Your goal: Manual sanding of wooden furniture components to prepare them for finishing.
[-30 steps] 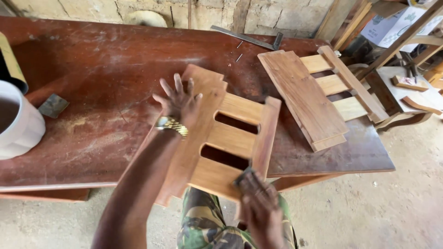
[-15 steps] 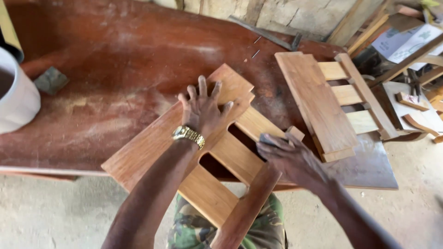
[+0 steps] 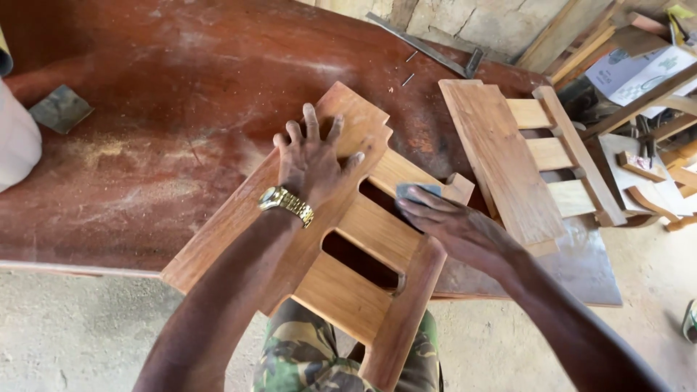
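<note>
A slatted wooden frame (image 3: 348, 239) lies tilted over the front edge of the reddish workbench (image 3: 167, 94). My left hand (image 3: 312, 160), with a gold watch on the wrist, lies flat with spread fingers on the frame's wide board. My right hand (image 3: 450, 225) presses a small grey sanding pad (image 3: 415, 191) against the far end of the frame's narrow side rail. Camouflage trousers show below the frame.
A second slatted wooden frame (image 3: 523, 160) lies on the bench to the right. A metal square (image 3: 428, 47) rests at the back, a grey sandpaper piece (image 3: 59, 109) at the left, a white container (image 3: 16, 145) at the left edge. Wood offcuts clutter the far right.
My right hand has slid the sanding pad from the frame's near end up along the side rail to its far end. The frame shifted slightly under my left hand.
</note>
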